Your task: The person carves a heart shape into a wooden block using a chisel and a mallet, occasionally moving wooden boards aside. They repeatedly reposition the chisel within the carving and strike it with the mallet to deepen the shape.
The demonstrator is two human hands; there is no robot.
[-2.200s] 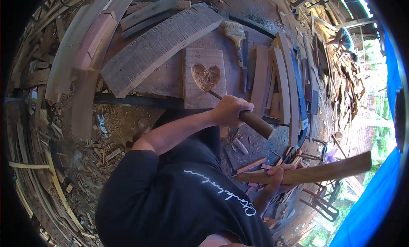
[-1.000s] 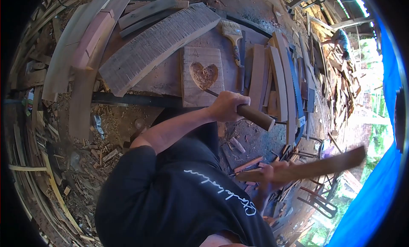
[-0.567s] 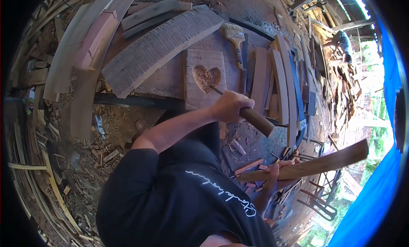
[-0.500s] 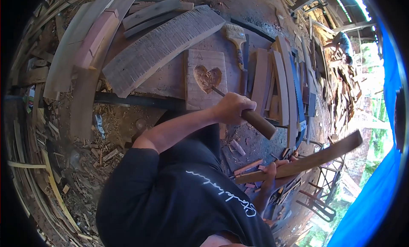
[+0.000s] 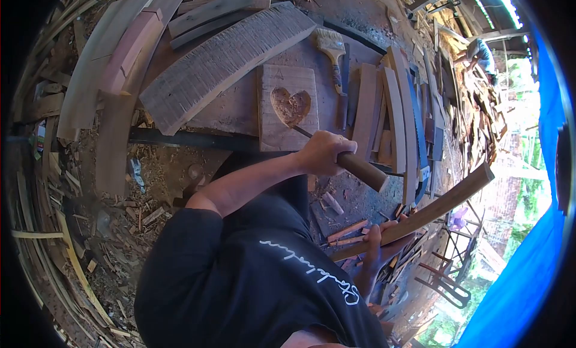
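Observation:
My left hand [image 5: 324,153] is closed around the wooden handle of a chisel [image 5: 363,171]. The chisel's thin blade slants onto a flat wooden board [image 5: 268,132], meeting it near the lower point of a heart-shaped recess [image 5: 290,106] with a rough, chipped floor. Low on the right, my right hand [image 5: 387,235] grips a long wooden stick [image 5: 441,207]. The stick's far end is raised, some distance from the chisel handle's butt. Its near end reaches toward my dark shirt.
A broad ridged plank [image 5: 228,63] lies left of the board. To the right are a brush [image 5: 331,51], several wood strips [image 5: 366,105] and a blue saw blade [image 5: 422,132]. Offcuts and shavings cover the ground. Another person [image 5: 482,55] bends over at the far right.
The stick's far end has swung up and leftward in my right hand. The chisel tip has shifted slightly toward the heart's lower point. Fewer loose chips show in the recess.

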